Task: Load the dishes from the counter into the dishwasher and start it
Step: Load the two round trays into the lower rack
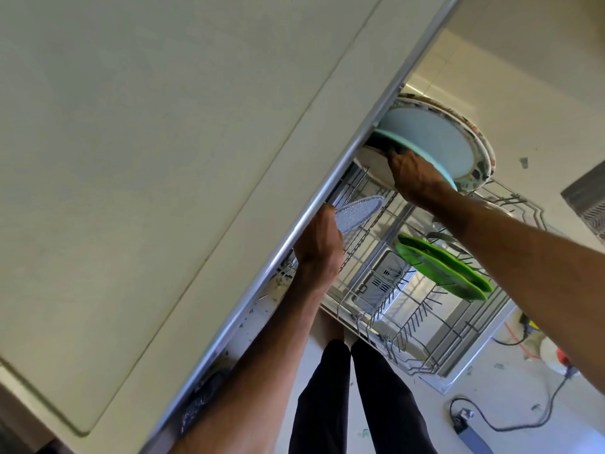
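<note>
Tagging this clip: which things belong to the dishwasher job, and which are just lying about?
Job: grey plate in left hand; plate stack in right hand; green plates in rack.
Lying about: floor cables; vent.

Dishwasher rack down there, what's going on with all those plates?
A person is loading the pulled-out dishwasher rack from beside the counter. The left hand grips a speckled grey plate just above the rack. The right hand holds a stack of plates over the rack's far end. Two green plates already stand on edge in the rack.
</note>
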A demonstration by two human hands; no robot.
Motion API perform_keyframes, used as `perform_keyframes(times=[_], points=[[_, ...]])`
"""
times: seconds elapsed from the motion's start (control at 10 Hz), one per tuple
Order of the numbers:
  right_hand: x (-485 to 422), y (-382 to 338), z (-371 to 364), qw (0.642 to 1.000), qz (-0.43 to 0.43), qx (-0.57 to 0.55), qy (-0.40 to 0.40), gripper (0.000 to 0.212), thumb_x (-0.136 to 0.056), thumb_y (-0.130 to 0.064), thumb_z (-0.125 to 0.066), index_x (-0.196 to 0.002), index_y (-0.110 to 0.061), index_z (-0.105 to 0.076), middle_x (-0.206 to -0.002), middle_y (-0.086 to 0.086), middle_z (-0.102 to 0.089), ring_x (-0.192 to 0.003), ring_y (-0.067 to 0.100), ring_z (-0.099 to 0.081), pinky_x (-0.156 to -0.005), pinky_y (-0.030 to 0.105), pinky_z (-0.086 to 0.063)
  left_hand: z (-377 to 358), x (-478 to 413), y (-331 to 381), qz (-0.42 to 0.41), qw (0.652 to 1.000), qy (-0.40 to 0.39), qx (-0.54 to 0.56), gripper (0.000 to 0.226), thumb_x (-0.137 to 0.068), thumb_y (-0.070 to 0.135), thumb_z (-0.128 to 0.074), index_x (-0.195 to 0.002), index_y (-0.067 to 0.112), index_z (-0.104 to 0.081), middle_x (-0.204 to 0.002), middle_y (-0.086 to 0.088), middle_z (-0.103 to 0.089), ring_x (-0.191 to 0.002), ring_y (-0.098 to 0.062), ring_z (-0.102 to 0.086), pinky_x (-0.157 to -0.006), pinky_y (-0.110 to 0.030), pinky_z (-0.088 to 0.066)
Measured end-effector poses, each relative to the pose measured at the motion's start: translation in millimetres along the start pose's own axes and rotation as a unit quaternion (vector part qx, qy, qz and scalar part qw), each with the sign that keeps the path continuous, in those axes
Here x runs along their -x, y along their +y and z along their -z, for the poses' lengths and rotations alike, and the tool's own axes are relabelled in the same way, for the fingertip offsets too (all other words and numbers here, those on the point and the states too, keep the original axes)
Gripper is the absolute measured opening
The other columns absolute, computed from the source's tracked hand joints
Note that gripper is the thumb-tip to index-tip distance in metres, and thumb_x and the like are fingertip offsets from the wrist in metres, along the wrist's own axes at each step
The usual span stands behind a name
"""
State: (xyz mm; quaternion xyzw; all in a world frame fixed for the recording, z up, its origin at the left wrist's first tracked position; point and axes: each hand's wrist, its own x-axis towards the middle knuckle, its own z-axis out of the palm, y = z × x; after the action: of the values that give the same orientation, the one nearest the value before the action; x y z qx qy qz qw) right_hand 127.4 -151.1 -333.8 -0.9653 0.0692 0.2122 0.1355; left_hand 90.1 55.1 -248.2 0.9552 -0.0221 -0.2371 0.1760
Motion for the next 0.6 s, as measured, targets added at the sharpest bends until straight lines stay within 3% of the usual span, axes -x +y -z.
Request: perform_keyframes(times=[0.1, 0.2, 0.3, 0.4, 0.5, 0.6], points=[[6, 6, -6, 1.000, 0.008, -0.007, 0.015, 0.042, -0.105, -0.005, -0.035, -0.144, 0.011, -0.036, -0.131, 0.039, -0.052, -0.116, 0.051, -0.055, -0.095, 0.056, -0.045, 5, 2, 3, -0.005, 1.000, 0.002, 0.028, 0.023, -0.106, 0.007, -0.042, -0.116, 0.017, -0.060, -0.067, 0.015, -0.020, -0.046, 0.001, -0.036, -0.042, -0.011, -0.036], [24, 4, -17, 0.996, 0.056, -0.023, 0.066, 0.068, -0.086, 0.018, -0.050, -0.150, 0.011, -0.029, -0.138, 0.040, -0.047, -0.115, 0.050, -0.059, -0.093, 0.056, -0.050, 4, -1, 1, -0.018, 1.000, -0.015, 0.004, 0.026, -0.105, 0.009, -0.043, -0.123, 0.009, -0.061, -0.072, 0.007, -0.040, -0.047, -0.007, -0.020, -0.042, -0.013, -0.037], [53, -13, -22, 0.982, 0.076, -0.154, 0.074, 0.067, -0.079, 0.023, -0.054, -0.143, 0.005, -0.043, -0.130, 0.034, -0.058, -0.101, 0.041, -0.068, -0.086, 0.044, -0.059, 4, -2, 12, -0.036, 0.998, -0.043, -0.008, 0.036, -0.108, 0.005, -0.033, -0.136, -0.009, -0.049, -0.125, -0.026, -0.058, -0.081, -0.021, -0.041, -0.059, -0.007, -0.039], [78, -20, -31, 0.977, 0.056, -0.206, -0.022, 0.061, -0.084, 0.011, -0.062, -0.142, -0.002, -0.048, -0.138, 0.022, -0.058, -0.115, 0.031, -0.065, -0.093, 0.029, -0.048, -4, -12, 9, -0.060, 0.996, -0.015, -0.057, 0.032, -0.101, 0.008, -0.053, -0.132, 0.006, -0.058, -0.124, -0.017, -0.066, -0.096, -0.019, -0.067, -0.066, -0.017, -0.052], [89, -12, -43, 0.988, 0.013, -0.152, 0.009, 0.023, -0.095, -0.004, -0.059, -0.118, -0.004, -0.061, -0.104, 0.019, -0.071, -0.084, 0.031, -0.071, -0.066, 0.033, -0.057, -13, -22, 18, -0.073, 0.995, -0.009, -0.072, 0.031, -0.096, 0.008, -0.061, -0.127, 0.011, -0.064, -0.117, -0.013, -0.070, -0.091, -0.023, -0.071, -0.062, -0.027, -0.058], [94, -1, -37, 0.995, -0.023, -0.098, 0.009, 0.011, -0.095, -0.005, -0.055, -0.104, -0.005, -0.062, -0.089, 0.022, -0.066, -0.082, 0.041, -0.067, -0.062, 0.039, -0.043, -24, -28, 27, -0.119, 0.992, -0.019, -0.046, 0.036, -0.095, 0.002, -0.061, -0.129, 0.012, -0.063, -0.121, -0.010, -0.069, -0.093, -0.020, -0.071, -0.054, -0.018, -0.049]])
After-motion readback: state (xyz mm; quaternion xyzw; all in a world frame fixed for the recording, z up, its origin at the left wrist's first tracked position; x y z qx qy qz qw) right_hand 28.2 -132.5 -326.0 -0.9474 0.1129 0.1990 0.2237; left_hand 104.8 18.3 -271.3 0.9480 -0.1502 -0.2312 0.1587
